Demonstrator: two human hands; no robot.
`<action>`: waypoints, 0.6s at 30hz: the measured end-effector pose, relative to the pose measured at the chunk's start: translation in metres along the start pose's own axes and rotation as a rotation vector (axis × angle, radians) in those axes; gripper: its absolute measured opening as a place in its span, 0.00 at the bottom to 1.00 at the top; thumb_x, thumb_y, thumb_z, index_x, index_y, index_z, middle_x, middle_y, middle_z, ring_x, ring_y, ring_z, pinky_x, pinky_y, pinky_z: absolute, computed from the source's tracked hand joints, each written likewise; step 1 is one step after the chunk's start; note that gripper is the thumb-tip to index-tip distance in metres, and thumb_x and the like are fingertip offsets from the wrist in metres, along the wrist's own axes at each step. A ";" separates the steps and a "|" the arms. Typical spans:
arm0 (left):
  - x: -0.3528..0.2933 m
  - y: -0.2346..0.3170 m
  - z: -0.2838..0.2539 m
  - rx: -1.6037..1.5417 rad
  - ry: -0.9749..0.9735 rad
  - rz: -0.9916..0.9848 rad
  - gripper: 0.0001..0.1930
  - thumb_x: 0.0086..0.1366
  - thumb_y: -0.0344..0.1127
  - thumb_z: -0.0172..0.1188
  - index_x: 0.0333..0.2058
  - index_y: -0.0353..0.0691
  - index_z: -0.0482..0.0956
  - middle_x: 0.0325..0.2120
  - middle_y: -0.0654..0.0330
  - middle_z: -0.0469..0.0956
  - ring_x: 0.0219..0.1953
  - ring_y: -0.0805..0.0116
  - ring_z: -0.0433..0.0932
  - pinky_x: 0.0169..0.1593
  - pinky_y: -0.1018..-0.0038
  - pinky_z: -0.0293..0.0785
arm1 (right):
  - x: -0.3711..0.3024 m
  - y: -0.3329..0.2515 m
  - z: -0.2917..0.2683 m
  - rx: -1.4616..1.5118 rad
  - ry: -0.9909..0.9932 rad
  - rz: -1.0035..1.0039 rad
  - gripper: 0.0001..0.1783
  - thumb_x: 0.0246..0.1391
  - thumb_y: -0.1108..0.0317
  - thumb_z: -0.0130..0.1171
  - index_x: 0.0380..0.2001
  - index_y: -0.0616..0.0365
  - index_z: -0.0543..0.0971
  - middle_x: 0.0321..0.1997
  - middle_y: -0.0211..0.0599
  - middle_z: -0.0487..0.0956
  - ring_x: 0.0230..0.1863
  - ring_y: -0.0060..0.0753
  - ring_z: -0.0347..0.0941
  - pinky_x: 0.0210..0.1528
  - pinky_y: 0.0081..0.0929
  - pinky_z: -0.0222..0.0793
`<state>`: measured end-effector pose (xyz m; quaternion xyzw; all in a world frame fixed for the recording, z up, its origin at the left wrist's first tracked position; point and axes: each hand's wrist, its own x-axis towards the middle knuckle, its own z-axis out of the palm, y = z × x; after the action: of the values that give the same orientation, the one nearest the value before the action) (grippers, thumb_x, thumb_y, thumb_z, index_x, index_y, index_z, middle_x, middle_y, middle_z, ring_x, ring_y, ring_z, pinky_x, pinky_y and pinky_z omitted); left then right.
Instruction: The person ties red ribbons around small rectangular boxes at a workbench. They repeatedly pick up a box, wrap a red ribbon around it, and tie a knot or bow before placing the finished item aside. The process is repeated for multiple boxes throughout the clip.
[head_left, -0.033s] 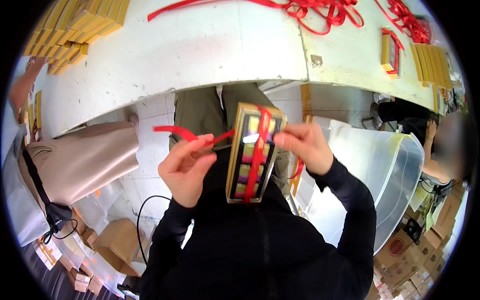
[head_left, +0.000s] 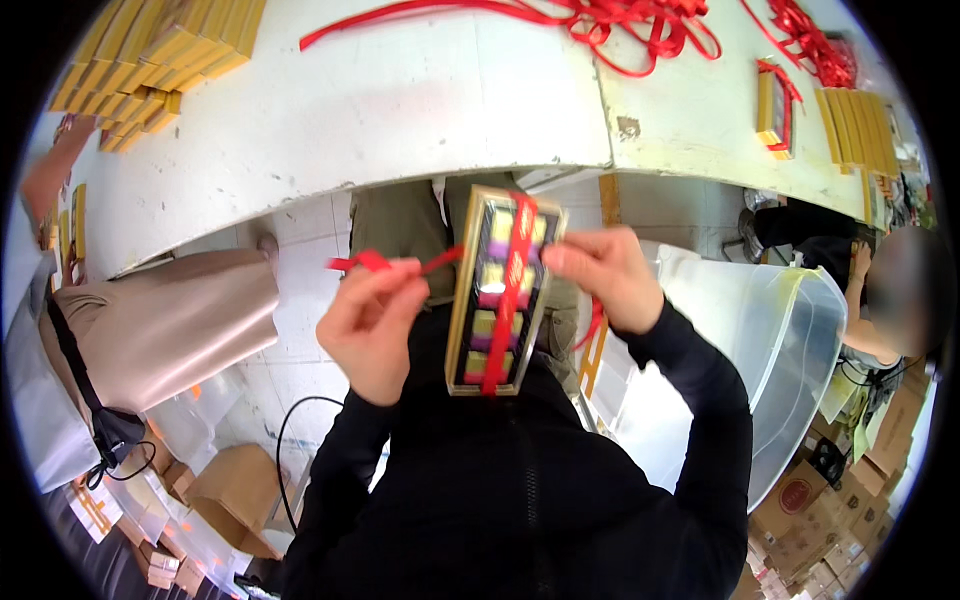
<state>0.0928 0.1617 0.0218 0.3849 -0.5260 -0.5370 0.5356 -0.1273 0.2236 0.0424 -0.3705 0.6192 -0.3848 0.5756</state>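
A slim gold-edged gift box (head_left: 464,310) with a clear window is held upright and slightly tilted over my lap. Inside, several square gold-and-purple wrapped pieces sit in a row. Red printed ribbon (head_left: 517,265) runs lengthwise down its front. My right hand (head_left: 612,275) grips the box's upper right edge between thumb and fingers; a loose red end hangs below that hand. To the left of the box, my left hand (head_left: 368,325) is closed in a pinch on the other ribbon tail (head_left: 440,262), which stretches from the box to my fingertips.
A white table (head_left: 400,130) lies ahead, with stacked gold boxes (head_left: 160,50) at left, tangled red ribbon (head_left: 640,30), a ribboned box (head_left: 773,105) and more gold boxes (head_left: 857,130). A translucent bin (head_left: 770,340) stands at right. People are on both sides; cardboard boxes (head_left: 235,490) lie lower left.
My left fingers have closed together on the ribbon tail, whose free end has drawn in. The box and my right hand have shifted slightly left and toward the table.
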 end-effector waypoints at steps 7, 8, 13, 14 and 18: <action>0.102 -0.017 0.016 0.079 0.246 0.118 0.07 0.57 0.22 0.60 0.36 0.31 0.79 0.35 0.55 0.80 0.38 0.69 0.77 0.43 0.75 0.74 | 0.106 -0.046 -0.025 -0.112 0.052 -0.079 0.28 0.49 0.48 0.62 0.33 0.69 0.82 0.12 0.22 0.62 0.16 0.15 0.53 0.18 0.21 0.49; 0.114 -0.017 0.022 0.223 0.150 0.318 0.08 0.57 0.24 0.61 0.37 0.34 0.80 0.33 0.56 0.80 0.36 0.69 0.78 0.41 0.74 0.74 | 0.120 -0.051 -0.023 -0.193 0.096 -0.124 0.29 0.47 0.46 0.63 0.31 0.69 0.82 0.11 0.23 0.62 0.15 0.16 0.54 0.18 0.22 0.50; 0.148 -0.022 0.060 0.786 -0.257 0.549 0.09 0.56 0.29 0.59 0.37 0.39 0.81 0.34 0.60 0.78 0.33 0.62 0.78 0.36 0.74 0.74 | 0.167 -0.069 -0.030 -0.552 0.082 -0.039 0.34 0.43 0.39 0.62 0.18 0.69 0.78 0.12 0.36 0.69 0.18 0.28 0.66 0.23 0.27 0.62; 0.150 -0.024 0.064 0.789 -0.253 0.637 0.09 0.56 0.28 0.59 0.37 0.39 0.81 0.34 0.60 0.78 0.33 0.62 0.78 0.36 0.74 0.74 | 0.169 -0.074 -0.036 -0.639 0.093 -0.007 0.35 0.43 0.39 0.62 0.17 0.69 0.78 0.12 0.37 0.69 0.18 0.30 0.67 0.24 0.28 0.63; 0.147 -0.032 0.066 0.865 -0.277 0.660 0.11 0.54 0.28 0.59 0.38 0.42 0.80 0.34 0.63 0.77 0.35 0.64 0.77 0.36 0.71 0.74 | 0.158 -0.109 -0.063 -1.183 -0.121 -0.041 0.25 0.49 0.46 0.59 0.27 0.62 0.83 0.17 0.32 0.79 0.22 0.26 0.75 0.30 0.25 0.70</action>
<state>0.0040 0.0240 0.0224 0.3103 -0.8563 -0.1215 0.3945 -0.1985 0.0373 0.0753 -0.6613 0.6874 0.0365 0.2980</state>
